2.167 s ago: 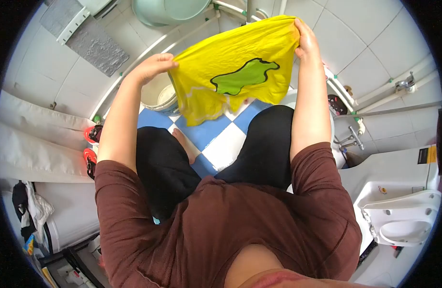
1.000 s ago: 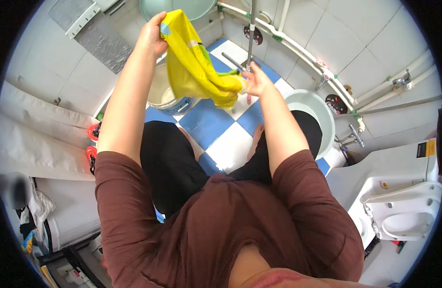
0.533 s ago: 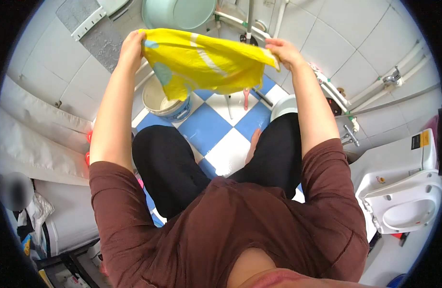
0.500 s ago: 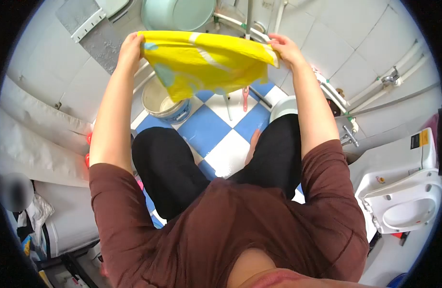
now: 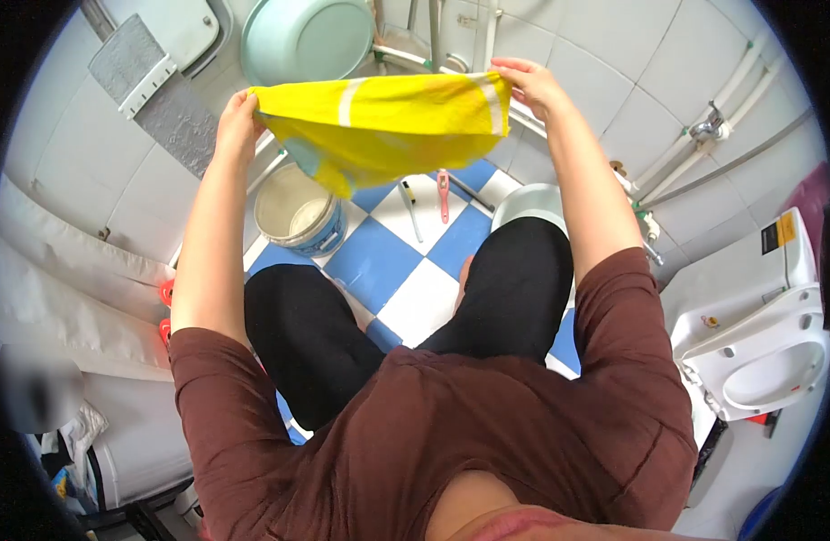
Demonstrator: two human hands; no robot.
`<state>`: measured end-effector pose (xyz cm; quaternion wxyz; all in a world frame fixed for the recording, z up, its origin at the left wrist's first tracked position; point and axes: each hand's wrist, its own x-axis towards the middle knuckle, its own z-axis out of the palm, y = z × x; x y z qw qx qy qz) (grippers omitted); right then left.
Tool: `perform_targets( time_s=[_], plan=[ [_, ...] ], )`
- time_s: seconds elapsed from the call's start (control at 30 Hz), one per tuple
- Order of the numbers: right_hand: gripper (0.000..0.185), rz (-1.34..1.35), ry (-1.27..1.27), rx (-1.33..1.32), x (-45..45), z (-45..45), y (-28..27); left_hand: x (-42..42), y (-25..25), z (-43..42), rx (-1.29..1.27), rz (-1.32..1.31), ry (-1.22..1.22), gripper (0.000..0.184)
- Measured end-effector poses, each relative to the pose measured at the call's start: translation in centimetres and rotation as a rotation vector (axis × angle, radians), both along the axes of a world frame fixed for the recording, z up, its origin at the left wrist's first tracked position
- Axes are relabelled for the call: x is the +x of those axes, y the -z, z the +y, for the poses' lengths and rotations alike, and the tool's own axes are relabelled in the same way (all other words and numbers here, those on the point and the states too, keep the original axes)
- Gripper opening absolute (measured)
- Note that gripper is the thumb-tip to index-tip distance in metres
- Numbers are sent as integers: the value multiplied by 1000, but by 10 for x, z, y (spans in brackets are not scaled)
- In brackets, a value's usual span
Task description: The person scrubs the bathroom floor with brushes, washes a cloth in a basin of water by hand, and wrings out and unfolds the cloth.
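Note:
A yellow cloth (image 5: 397, 126) with white stripes and pale blue patches is stretched between my two hands, in the air above the floor. My left hand (image 5: 239, 126) is closed on its upper left corner. At the upper right corner, my right hand (image 5: 530, 88) pinches the edge, thumb and fingers together at the cloth. The lower edge hangs loose and partly covers the rim of a white and blue bucket (image 5: 329, 225) standing below on the left.
On the blue and white tiled floor (image 5: 374, 261) lie a pink brush (image 5: 444, 198) and a thin pale tool (image 5: 411, 212). A pale basin (image 5: 532, 206) sits beside my right knee. Another green basin (image 5: 311, 41) leans at the back. A white toilet (image 5: 775, 374) stands at the right.
Earlier the cloth showed its green patch, then hung bunched between my hands. Now it is spread out wide, other side showing, and both hands have come apart. The view has tilted slightly.

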<state>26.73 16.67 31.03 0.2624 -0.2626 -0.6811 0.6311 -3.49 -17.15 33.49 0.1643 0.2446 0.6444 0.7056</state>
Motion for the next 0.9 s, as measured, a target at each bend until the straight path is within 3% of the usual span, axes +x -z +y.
perform_targets(
  time_s=[0.13, 0.23, 0.33, 0.37, 0.47, 0.5, 0.6, 0.67, 0.8, 0.9],
  plan=[
    [22, -109, -16, -44, 13, -2, 3, 15, -10, 7, 2, 22, -22, 25],
    [20, 346, 41, -148, 15, 7, 4, 22, -25, 12, 145, 119, -44, 26],
    [20, -301, -107, 410, 12, 9, 21, 12, -23, 15, -125, 170, -32, 25],
    [18, -226, 11, 668, 10, 10, 25, 9, -21, 16, -83, 157, -46, 25],
    [17, 312, 150, 203, 18, 5, -10, 3, -16, 21, 6, 217, -120, 23],
    [17, 102, 112, 396, 16, 19, -3, 1, -13, 19, -38, 180, -118, 23],
    [18, -51, 149, 498, 20, 21, -11, 1, -9, 12, -151, 104, -153, 24],
    [17, -2, 123, 422, 18, 26, -20, 4, -10, 12, -172, 100, -254, 24],
    [17, -86, 59, 429, 20, 29, -27, -16, -3, 0, -139, 16, 47, 31],
    [18, -54, -12, 368, 23, 38, -36, 0, -12, -1, -67, 49, 84, 28]
  ],
)
